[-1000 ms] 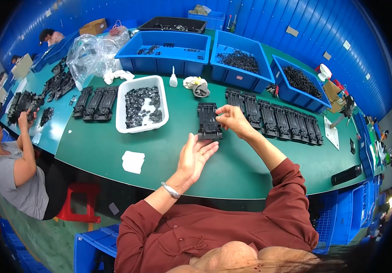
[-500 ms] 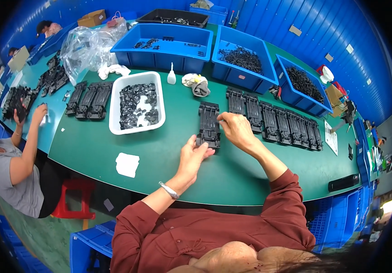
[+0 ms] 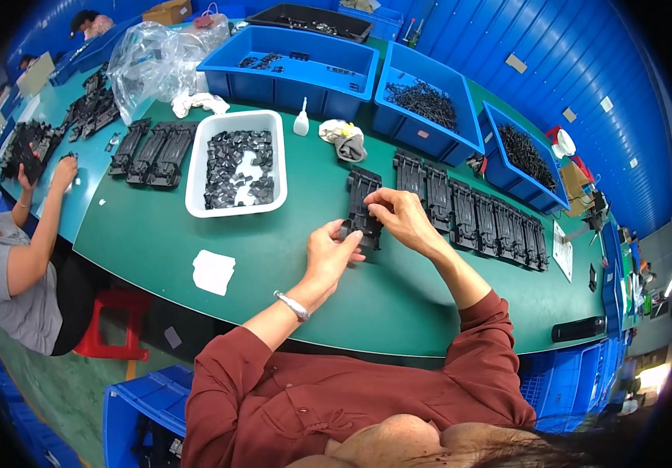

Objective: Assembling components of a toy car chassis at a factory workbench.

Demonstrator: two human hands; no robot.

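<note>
A long black plastic part (image 3: 365, 187), shaped like a toy car chassis, lies before me on the green table. My left hand (image 3: 330, 256) grips its near end, thumb on top and fingers at the side. Over its right edge, my right hand (image 3: 403, 218) has thumb and fingertips pinched together; anything between them is too small to make out. To the right stands a row of several similar black parts (image 3: 485, 222), and more of these parts (image 3: 148, 160) lie at the left. A white tub (image 3: 194, 175) holds many small black pieces (image 3: 223, 168).
Blue bins line the back: one wide bin (image 3: 285, 87), one with thin black pieces (image 3: 421, 101), another (image 3: 523, 152) at the right. A dropper bottle (image 3: 301, 123) and cloth (image 3: 347, 147) stand before them. A co-worker (image 3: 16, 265) sits at left; a black case (image 3: 578, 329) lies front right.
My right hand has moved left from beside the black part onto its edge, fingers pinched there. My left hand keeps its grip on the near end. The whole view has tilted slightly.
</note>
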